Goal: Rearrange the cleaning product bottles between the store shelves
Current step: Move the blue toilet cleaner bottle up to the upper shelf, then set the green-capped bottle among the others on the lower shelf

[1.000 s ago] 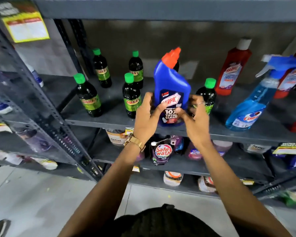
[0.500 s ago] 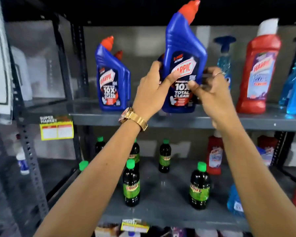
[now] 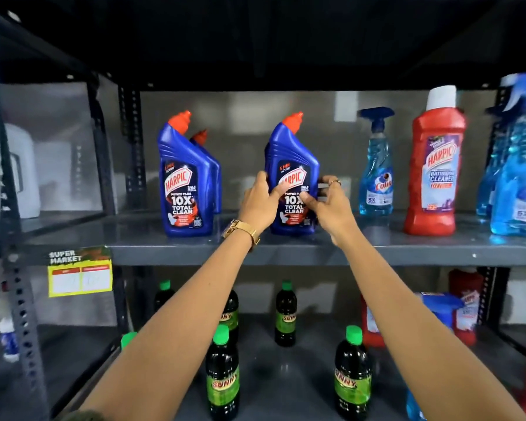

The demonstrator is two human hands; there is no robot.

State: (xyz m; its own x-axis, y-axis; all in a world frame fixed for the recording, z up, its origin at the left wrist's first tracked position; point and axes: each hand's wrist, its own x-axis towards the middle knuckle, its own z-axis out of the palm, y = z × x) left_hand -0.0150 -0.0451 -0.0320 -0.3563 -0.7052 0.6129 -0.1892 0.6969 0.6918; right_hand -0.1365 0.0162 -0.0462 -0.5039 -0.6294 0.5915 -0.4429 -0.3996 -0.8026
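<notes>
A blue Harpic bottle (image 3: 295,153) with an orange cap stands upright on the upper grey shelf (image 3: 286,253). My left hand (image 3: 260,203) grips its left side, thumb across the label. My right hand (image 3: 331,205) holds its right side, fingers on the label. Two more blue Harpic bottles (image 3: 184,177) stand to the left, one behind the other. To the right are a blue Colin spray bottle (image 3: 376,174) and a red Harpic bathroom cleaner bottle (image 3: 436,171).
More blue spray bottles (image 3: 520,177) crowd the upper shelf's right end. The lower shelf (image 3: 264,369) holds several dark Sunny bottles (image 3: 222,378) with green caps, plus red bottles (image 3: 465,305) at right. A yellow price tag (image 3: 79,275) hangs at left.
Both hands lifted the blue Harpic bottle from the lower shelf up to the upper shelf and set it down upright there. The view tilted upward.
</notes>
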